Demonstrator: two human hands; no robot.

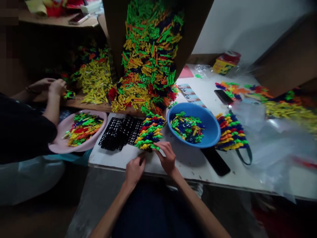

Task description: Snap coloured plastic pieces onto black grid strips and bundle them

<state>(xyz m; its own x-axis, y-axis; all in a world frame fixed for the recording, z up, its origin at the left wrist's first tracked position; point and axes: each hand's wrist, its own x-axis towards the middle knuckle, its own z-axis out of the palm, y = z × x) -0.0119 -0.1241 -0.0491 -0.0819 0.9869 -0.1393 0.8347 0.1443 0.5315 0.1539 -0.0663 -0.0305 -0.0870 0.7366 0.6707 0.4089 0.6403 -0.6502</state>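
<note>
Rows of small plastic figures (151, 130) in green, yellow, red, blue and orange stand on a holder in front of me. At its near right corner, my right hand (168, 157) pinches a green plastic figure (156, 146) between thumb and fingers. My left hand (135, 170) is closed just below the near edge of the rows; whatever its fingers hold is hidden. Black perforated trays (117, 132) lie directly left of the rows. On the right, a blue basin (210, 127) holds loose figures of mixed colours.
Another filled set of rows (231, 132), a black phone (216, 162) and clear plastic bags (274, 148) lie to the right. A large box (193, 29) spills figures behind the rows. At left, a co-worker's hands (55, 87) are above a pink basin (58, 137).
</note>
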